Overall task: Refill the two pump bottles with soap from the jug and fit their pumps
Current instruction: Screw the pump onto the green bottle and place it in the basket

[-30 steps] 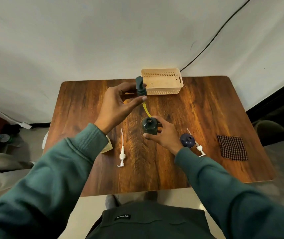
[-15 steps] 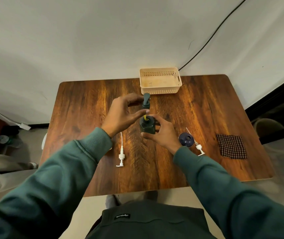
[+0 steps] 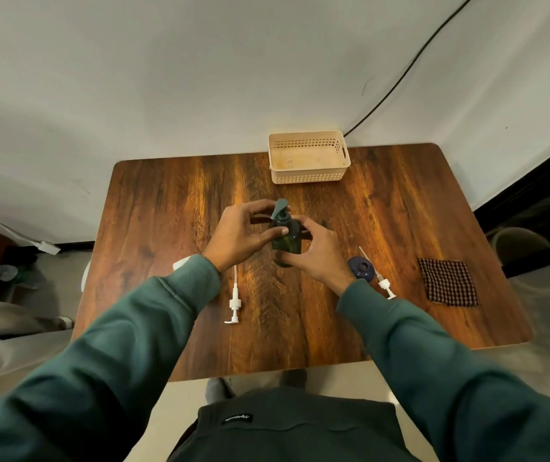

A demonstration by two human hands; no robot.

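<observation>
A dark green pump bottle (image 3: 287,243) stands at the middle of the wooden table (image 3: 166,201), tilted slightly toward me. Its dark green pump (image 3: 280,211) sits in the bottle's neck. My left hand (image 3: 240,233) pinches the pump's collar, and my right hand (image 3: 317,251) wraps the bottle's body from the right. A dark blue bottle (image 3: 362,269) stands just right of my right wrist, without a pump. A white pump (image 3: 234,303) lies on the table below my left wrist, and a second white pump (image 3: 382,281) lies beside the blue bottle. No jug is clearly visible.
A beige perforated basket (image 3: 308,177) stands at the table's far edge by the wall. A dark checked cloth (image 3: 448,282) lies at the right. Something pale (image 3: 180,263) peeks out behind my left sleeve. A black cable runs up the wall.
My left hand has lowered the green pump, feeding its yellow tube into the bottle until the pump sits on the neck. My right hand kept hold of the bottle.
</observation>
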